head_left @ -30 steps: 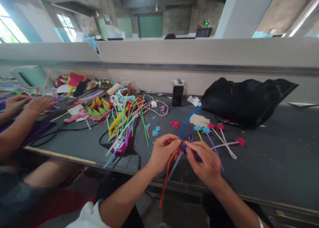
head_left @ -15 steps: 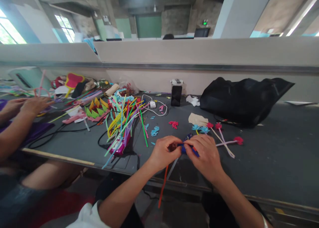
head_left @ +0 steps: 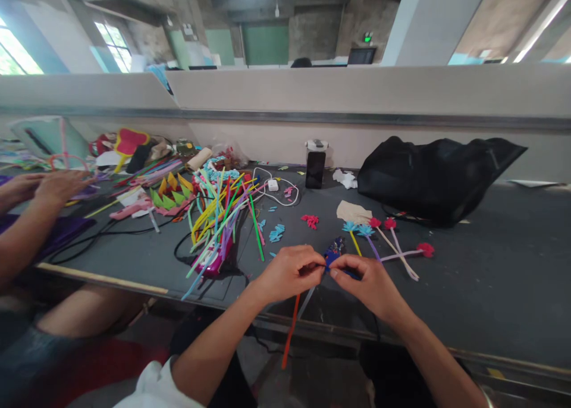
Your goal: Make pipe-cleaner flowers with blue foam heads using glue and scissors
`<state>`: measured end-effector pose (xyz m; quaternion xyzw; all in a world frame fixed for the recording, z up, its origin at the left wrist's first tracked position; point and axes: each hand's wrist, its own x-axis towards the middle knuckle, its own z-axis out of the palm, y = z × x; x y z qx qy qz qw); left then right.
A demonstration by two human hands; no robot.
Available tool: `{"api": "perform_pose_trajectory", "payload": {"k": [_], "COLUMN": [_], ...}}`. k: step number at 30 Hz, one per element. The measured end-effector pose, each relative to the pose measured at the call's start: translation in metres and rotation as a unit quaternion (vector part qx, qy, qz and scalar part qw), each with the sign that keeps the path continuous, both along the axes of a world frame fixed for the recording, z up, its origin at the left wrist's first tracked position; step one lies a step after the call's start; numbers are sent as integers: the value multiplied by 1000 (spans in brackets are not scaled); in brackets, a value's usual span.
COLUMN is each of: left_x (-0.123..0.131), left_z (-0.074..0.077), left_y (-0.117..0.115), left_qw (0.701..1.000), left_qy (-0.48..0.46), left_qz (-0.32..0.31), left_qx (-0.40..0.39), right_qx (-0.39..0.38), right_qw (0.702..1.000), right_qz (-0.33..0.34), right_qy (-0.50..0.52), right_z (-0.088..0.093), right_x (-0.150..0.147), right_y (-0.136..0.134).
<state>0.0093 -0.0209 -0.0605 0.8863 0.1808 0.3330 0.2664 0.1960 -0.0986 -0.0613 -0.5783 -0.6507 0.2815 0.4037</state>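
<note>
My left hand is closed in a pinch, thumb against forefinger, above the table's front edge. Facing it, my right hand also pinches, with its fingertips almost touching those of the left. What lies between the fingertips is too small to make out. Just behind them is a blue object with a dark, speckled end, partly covered by my right hand. An orange pipe cleaner hangs down over the edge below my left hand, beside a pale translucent strip.
Pipe-cleaner flowers with blue heads and red heads lie to the right. Small red pieces and blue pieces sit ahead. A pipe-cleaner pile, phone and black bag stand around. Another person's hand works at left.
My right hand has shifted slightly down and right, uncovering more of the blue object and the flower stems. My fingertips have drawn closer together. The left hand has barely moved.
</note>
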Motion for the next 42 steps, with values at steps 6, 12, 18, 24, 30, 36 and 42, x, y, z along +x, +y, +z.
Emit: {"api": "perform_pose_trajectory", "payload": {"k": [6,12,18,24,30,36,42], "left_x": [-4,-6,-7,-7,-8,-9,-8], "left_z": [6,7,6,9,8,8,5], "left_y": [1,1,1,0,2,3,2], "left_qw": [997,994,993,989,987,985,984], "left_qy": [28,43,22,3,7,15,40], "left_qz": [-75,-99,-117,-144,-160,-171,-160], "left_qx": [-1,-6,-19,-26,-24,-32,-65], "right_qx": [-65,-116,-152,-210,-228,-236,-226], "right_qw": [997,986,967,950,943,940,947], "right_qz": [27,60,80,91,97,99,96], "right_qy": [36,100,186,214,223,227,208], "right_z": [4,0,-4,-4,-6,-7,-5], "right_x": [-1,0,-2,-4,-4,-5,-6], "right_y": [-3,-5,-4,-5,-7,-7,-8]}}
